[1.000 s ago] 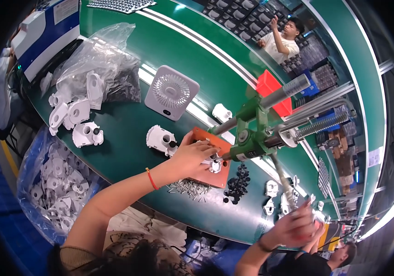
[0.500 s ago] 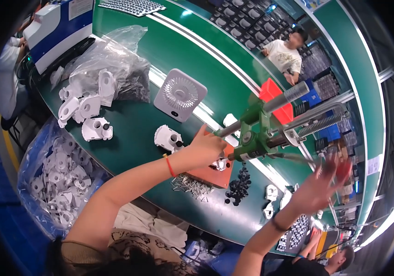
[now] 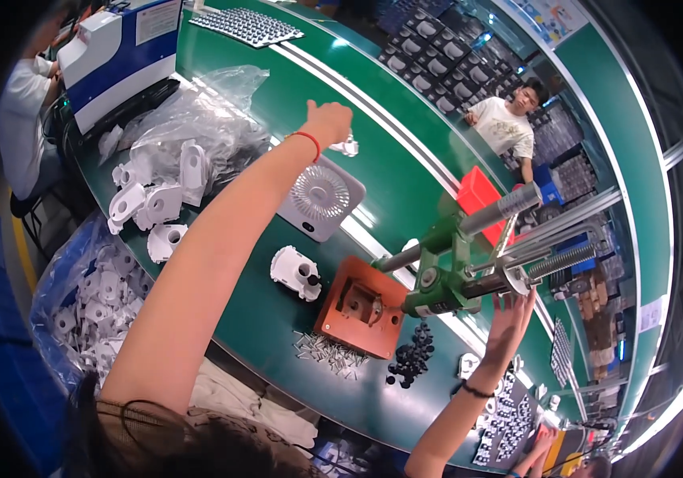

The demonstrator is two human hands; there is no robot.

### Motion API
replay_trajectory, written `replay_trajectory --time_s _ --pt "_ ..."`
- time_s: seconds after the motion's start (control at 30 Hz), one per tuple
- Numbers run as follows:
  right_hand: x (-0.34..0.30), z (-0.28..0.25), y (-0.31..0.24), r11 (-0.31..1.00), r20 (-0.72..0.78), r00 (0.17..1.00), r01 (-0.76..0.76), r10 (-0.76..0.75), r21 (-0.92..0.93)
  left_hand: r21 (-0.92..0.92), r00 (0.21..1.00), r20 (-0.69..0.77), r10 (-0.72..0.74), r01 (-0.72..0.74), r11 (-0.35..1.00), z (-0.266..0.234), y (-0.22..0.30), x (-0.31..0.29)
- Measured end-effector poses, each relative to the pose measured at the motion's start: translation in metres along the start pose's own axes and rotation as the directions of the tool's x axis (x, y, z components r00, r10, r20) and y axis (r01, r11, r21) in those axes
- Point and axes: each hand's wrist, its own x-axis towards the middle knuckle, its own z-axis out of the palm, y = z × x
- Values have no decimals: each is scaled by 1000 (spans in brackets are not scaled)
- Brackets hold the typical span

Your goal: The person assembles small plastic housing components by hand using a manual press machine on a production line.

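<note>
My left hand (image 3: 329, 123) is closed above the far edge of a white portable fan (image 3: 319, 195), with a small white plastic part (image 3: 347, 146) at its fingers. My right hand (image 3: 507, 319) has its fingers stretched upward beside the metal disc and spring of a green hand press (image 3: 441, 275). Whether the fingertips touch the press is unclear. Under the press sits an orange fixture block (image 3: 340, 319) with its recess bare. To its left lies a white plastic housing (image 3: 294, 272) with a black knob.
Silver pins (image 3: 329, 354) and black caps (image 3: 412, 356) lie in piles before the block. More white housings (image 3: 158, 205) and a clear plastic bag (image 3: 218, 99) are at left, above a lined bin (image 3: 94, 307). A red bin (image 3: 481, 195) stands behind the press; a person (image 3: 509, 123) is across.
My left hand has gone from the fixture up and away, past the fan, with the white part. The right hand has moved left toward the press, and the press lever has swung up.
</note>
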Motion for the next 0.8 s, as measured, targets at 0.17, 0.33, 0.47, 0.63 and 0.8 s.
replay_trajectory --time_s 0.17,0.33,0.47,0.63,0.8 --pt "-64 -43 17 912 -171 962 -260 214 -318 -141 904 -428 20 -89 986 -7 -13 -26" --pt "-147 -24 31 388 56 888 -142 457 -910 -290 835 -332 439 -533 795 -33 1 -154" --pt "-204 24 51 482 99 915 -112 391 -869 -223 686 -12 727 -711 667 12 -8 -231" --pt "-216 80 59 322 49 909 -95 414 -942 -268 727 92 681 -640 720 56 -22 -244" --pt "-217 66 80 219 85 952 19 295 -976 -183 794 200 574 -545 818 15 -13 -244"
